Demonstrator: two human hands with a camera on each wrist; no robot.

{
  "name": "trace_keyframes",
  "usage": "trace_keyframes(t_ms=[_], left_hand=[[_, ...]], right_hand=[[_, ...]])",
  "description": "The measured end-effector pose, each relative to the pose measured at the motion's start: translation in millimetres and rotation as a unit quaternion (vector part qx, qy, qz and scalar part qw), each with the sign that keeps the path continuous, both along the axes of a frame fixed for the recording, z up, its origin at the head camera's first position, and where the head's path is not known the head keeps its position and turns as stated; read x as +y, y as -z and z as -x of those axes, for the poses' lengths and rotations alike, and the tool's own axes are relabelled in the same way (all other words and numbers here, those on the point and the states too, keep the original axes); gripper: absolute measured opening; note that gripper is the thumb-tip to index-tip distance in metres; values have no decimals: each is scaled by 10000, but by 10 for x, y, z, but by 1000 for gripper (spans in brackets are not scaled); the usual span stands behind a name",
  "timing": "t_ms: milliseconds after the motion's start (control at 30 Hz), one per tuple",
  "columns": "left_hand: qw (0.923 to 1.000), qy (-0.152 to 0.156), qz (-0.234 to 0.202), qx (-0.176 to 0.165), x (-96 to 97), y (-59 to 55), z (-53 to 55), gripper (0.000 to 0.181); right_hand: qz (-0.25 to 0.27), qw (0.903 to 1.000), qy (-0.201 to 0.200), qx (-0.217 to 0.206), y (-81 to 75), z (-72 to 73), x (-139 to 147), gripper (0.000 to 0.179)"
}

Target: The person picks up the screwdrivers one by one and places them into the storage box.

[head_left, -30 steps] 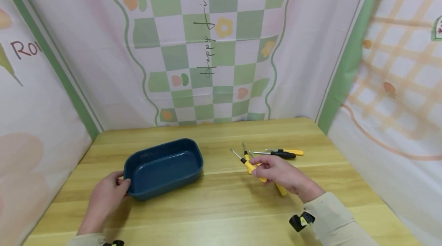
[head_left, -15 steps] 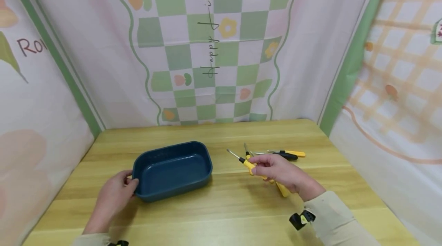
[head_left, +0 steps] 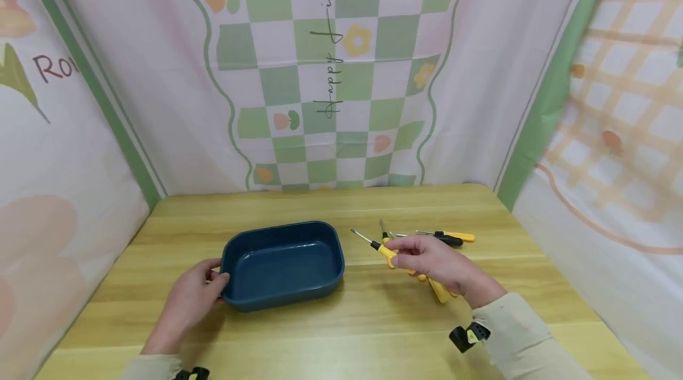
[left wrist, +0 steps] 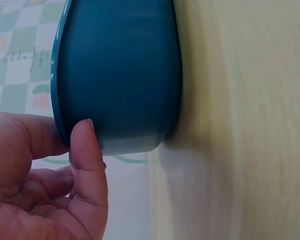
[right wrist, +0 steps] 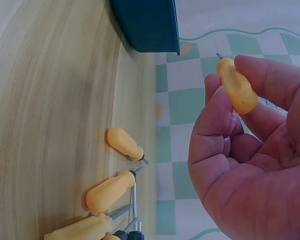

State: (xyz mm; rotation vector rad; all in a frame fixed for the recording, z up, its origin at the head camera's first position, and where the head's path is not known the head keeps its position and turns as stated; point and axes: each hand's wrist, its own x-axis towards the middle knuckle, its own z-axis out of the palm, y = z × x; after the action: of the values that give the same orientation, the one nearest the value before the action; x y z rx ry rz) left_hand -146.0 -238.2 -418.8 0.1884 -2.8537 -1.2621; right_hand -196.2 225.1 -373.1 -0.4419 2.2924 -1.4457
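My left hand point(head_left: 194, 294) pinches the left end of a dark blue rectangular plastic basin point(head_left: 283, 267), thumb on one side of the rim and fingers on the other. In the left wrist view the basin's end wall point(left wrist: 120, 75) fills the top. Between thumb and fingers of my right hand point(head_left: 434, 261) is the yellow handle of a screwdriver point(head_left: 384, 251), raised off the table. Its metal shaft points up and left, towards the basin. Beneath and beside that hand lie more screwdrivers, among them a yellow one point(head_left: 439, 292); the hand partly hides them.
Behind the right hand, a black-handled screwdriver point(head_left: 450, 240) and a yellow-handled one point(head_left: 460, 236) lie side by side. The right wrist view shows several yellow handles point(right wrist: 111, 191) on the wooden table point(head_left: 320, 338). Printed cloth point(head_left: 352, 83) hangs at the back and sides.
My left hand has shifted the basin right, closer to the screwdrivers. The right hand stays nearly in place, still pinching the screwdriver. The head view has turned slightly.
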Motion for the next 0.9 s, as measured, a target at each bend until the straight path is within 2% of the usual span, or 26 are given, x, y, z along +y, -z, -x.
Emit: trace_keyframes(t_ms=[267,433,733,900], left_hand=[[9992,13,-401,-47,101,18,29,46],[9974,12,-714,-66,156,7,10,46],[9885,-70,-1492,-254,246,35,9,46],[9835,-98,-1764,-390,268,40,-1,47]], right_hand=[[-134,9999,36,5,-38,13,-19,49],[-158,9999,-28,-65,-34,25,-45,49],[-111,9999,-95,-14,-24,37,-45,47],[-167,9997,-158,17,-25,56,-66,46]])
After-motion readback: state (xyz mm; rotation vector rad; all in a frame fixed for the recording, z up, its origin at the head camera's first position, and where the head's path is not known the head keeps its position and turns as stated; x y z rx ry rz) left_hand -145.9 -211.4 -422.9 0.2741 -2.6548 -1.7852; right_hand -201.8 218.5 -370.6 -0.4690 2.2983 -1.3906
